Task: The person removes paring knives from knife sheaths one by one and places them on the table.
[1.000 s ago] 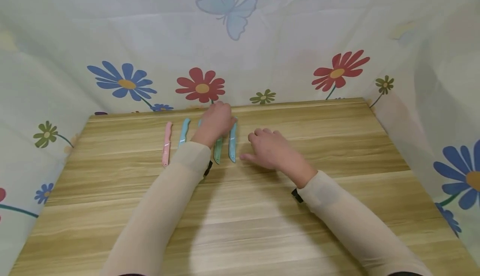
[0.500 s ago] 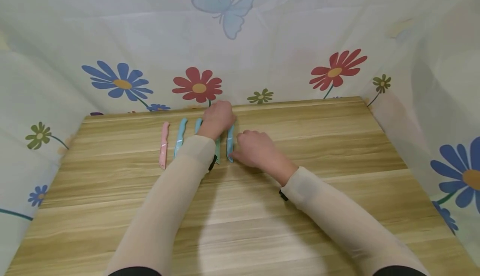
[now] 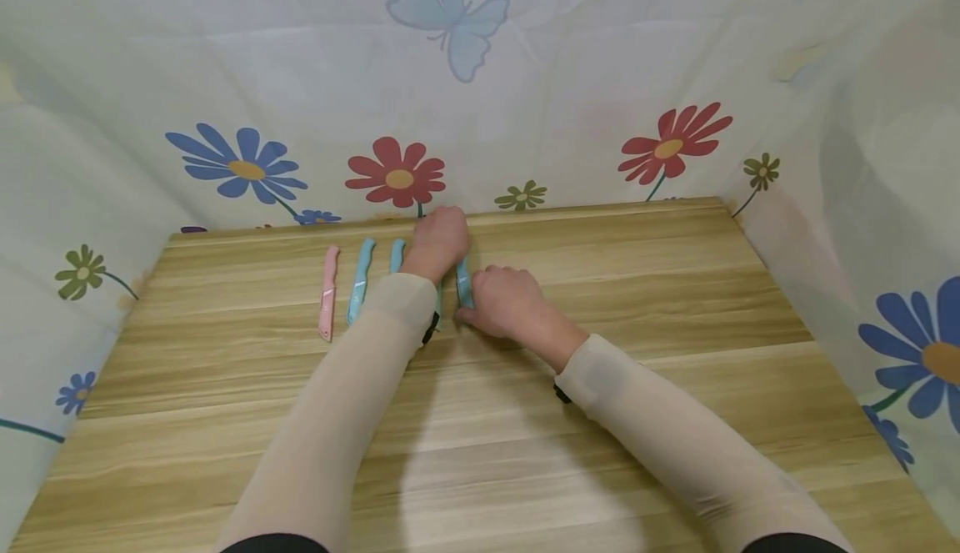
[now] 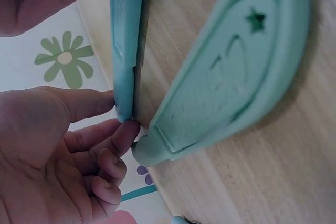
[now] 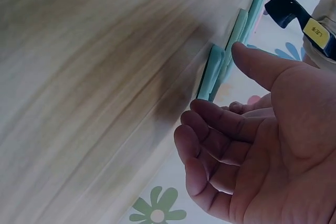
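Note:
The rightmost blue sheathed knife (image 3: 463,282) lies near the table's back edge. My left hand (image 3: 442,238) pinches its handle end between thumb and fingertip, as the left wrist view shows on the blue knife (image 4: 126,35). At its sheath end is my right hand (image 3: 504,301), fingers loosely bent. The right wrist view has a gap between thumb and fingers of this right hand (image 5: 257,145), with the blue knife (image 5: 211,72) beyond; no grip on it shows. Just left lies a green sheathed knife (image 4: 226,72), mostly hidden by my left arm in the head view.
Farther left in the row lie a pink knife (image 3: 327,294), a blue knife (image 3: 362,282) and another blue knife (image 3: 397,254), partly covered by my left arm. A flowered cloth (image 3: 585,103) rises behind the wooden table (image 3: 637,253).
My right hand has moved left to the sheath end of the rightmost blue knife, now overlapping it in the head view. My left hand stays at the handle; that knife now lies slightly more tilted.

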The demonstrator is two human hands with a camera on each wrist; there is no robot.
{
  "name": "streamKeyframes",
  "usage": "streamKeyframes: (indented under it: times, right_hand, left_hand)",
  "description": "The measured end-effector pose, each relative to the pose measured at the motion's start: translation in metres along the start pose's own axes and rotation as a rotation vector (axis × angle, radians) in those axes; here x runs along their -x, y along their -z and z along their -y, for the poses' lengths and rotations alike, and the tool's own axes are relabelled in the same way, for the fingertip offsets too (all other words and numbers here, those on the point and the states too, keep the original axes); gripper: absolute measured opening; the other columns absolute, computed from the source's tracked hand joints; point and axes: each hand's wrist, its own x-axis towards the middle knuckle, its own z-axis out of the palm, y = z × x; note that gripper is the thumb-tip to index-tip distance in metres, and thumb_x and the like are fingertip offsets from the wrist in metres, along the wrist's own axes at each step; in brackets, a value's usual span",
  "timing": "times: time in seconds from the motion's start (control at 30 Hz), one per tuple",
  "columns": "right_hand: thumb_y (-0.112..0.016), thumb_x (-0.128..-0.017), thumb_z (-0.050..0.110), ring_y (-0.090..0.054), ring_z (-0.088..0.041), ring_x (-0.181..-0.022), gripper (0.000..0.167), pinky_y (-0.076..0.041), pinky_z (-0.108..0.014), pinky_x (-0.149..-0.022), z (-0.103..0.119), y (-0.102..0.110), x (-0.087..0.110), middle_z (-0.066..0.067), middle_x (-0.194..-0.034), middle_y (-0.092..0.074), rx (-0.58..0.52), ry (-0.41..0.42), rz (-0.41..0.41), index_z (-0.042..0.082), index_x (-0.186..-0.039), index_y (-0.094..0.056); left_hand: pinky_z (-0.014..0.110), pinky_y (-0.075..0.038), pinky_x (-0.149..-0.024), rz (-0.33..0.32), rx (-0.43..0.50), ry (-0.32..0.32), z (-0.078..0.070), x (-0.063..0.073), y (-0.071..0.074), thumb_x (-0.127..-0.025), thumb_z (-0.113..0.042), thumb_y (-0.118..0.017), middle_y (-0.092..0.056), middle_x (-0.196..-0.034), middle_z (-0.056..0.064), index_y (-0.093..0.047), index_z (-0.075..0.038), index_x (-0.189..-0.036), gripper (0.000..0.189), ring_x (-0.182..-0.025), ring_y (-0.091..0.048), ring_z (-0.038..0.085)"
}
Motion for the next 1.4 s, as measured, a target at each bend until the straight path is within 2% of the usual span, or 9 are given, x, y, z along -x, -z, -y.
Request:
streamKeyframes:
  times: [0.33, 0.53, 0.8, 0.9, 1.07, 1.13, 1.2, 1.3, 1.4]
  right_hand:
    - [-0.073, -0.098, 0.049, -0.060, -0.019, -0.073, 0.042, -0.055, -0.041, -0.064, -0.002, -0.003, -0.005, -0.002, -0.079, -0.060, -0.026, -0.026, 0.032, 0.016, -0.075, -0.061]
    - [-0.072, -0.100, 0.042, -0.056, -0.016, -0.064, 0.041, -0.054, -0.037, -0.059, -0.004, -0.002, -0.005, 0.000, -0.073, -0.057, -0.073, -0.040, 0.090, 0.015, -0.072, -0.058]
    - [-0.072, -0.098, 0.032, -0.054, -0.016, -0.062, 0.033, -0.052, -0.034, -0.057, -0.009, 0.001, -0.002, -0.001, -0.071, -0.056, -0.130, -0.051, 0.092, 0.014, -0.076, -0.058]
    - [-0.073, -0.097, 0.031, -0.055, -0.016, -0.063, 0.028, -0.052, -0.034, -0.056, -0.012, 0.003, -0.001, -0.001, -0.073, -0.058, -0.149, -0.068, 0.089, 0.013, -0.080, -0.059]
    - [-0.074, -0.096, 0.028, -0.058, -0.017, -0.064, 0.023, -0.052, -0.034, -0.056, -0.017, 0.007, 0.002, -0.003, -0.077, -0.062, -0.180, -0.090, 0.078, 0.011, -0.088, -0.061]
    - [-0.075, -0.095, 0.027, -0.058, -0.017, -0.065, 0.022, -0.051, -0.033, -0.056, -0.020, 0.008, 0.003, -0.003, -0.078, -0.062, -0.187, -0.094, 0.068, 0.011, -0.090, -0.061]
    - [-0.074, -0.096, 0.027, -0.057, -0.017, -0.066, 0.022, -0.051, -0.033, -0.057, -0.023, 0.009, 0.004, -0.003, -0.079, -0.062, -0.193, -0.095, 0.057, 0.010, -0.090, -0.061]
    - [-0.075, -0.096, 0.027, -0.057, -0.018, -0.067, 0.023, -0.051, -0.034, -0.057, -0.027, 0.011, 0.006, -0.004, -0.080, -0.061, -0.203, -0.098, 0.035, 0.010, -0.091, -0.060]
    - [-0.075, -0.096, 0.026, -0.058, -0.019, -0.068, 0.023, -0.051, -0.035, -0.057, -0.031, 0.012, 0.007, -0.005, -0.081, -0.062, -0.218, -0.098, 0.020, 0.009, -0.092, -0.060]
  left_hand:
    - [0.049, -0.056, -0.094, 0.007, 0.015, 0.015, -0.002, 0.003, 0.000, -0.107, -0.008, -0.047, -0.069, -0.125, 0.019, -0.073, -0.001, -0.115, 0.028, -0.110, -0.068, 0.034]
    - [0.047, -0.057, -0.088, 0.023, 0.055, 0.031, -0.002, 0.003, 0.000, -0.105, -0.007, -0.047, -0.070, -0.122, 0.018, -0.072, 0.000, -0.109, 0.026, -0.100, -0.067, 0.030]
    - [0.041, -0.054, -0.076, 0.036, 0.133, 0.027, 0.004, 0.005, 0.005, -0.100, -0.005, -0.050, -0.066, -0.107, 0.016, -0.066, 0.000, -0.098, 0.017, -0.082, -0.060, 0.030]
    - [0.038, -0.050, -0.069, 0.027, 0.187, 0.023, 0.007, 0.006, 0.009, -0.097, -0.005, -0.056, -0.061, -0.096, 0.014, -0.061, -0.002, -0.090, 0.009, -0.075, -0.055, 0.027]
    - [0.032, -0.042, -0.062, -0.011, 0.282, 0.016, 0.015, 0.009, 0.015, -0.093, -0.011, -0.065, -0.047, -0.072, 0.005, -0.054, -0.006, -0.073, 0.024, -0.065, -0.044, 0.021]
    - [0.030, -0.043, -0.064, -0.033, 0.349, 0.021, 0.018, 0.011, 0.017, -0.095, -0.013, -0.067, -0.047, -0.073, 0.002, -0.059, -0.004, -0.077, 0.022, -0.065, -0.045, 0.018]
    - [0.030, -0.047, -0.069, -0.044, 0.432, 0.033, 0.020, 0.014, 0.019, -0.096, -0.016, -0.070, -0.056, -0.078, 0.004, -0.066, 0.001, -0.091, 0.018, -0.068, -0.052, 0.017]
    - [0.033, -0.054, -0.080, -0.032, 0.562, 0.058, 0.023, 0.018, 0.022, -0.099, -0.019, -0.072, -0.071, -0.096, 0.015, -0.067, 0.005, -0.117, 0.030, -0.079, -0.069, 0.024]
    - [0.037, -0.058, -0.085, 0.005, 0.666, 0.091, 0.025, 0.021, 0.024, -0.101, -0.019, -0.071, -0.074, -0.102, 0.020, -0.064, 0.005, -0.124, 0.033, -0.089, -0.075, 0.032]
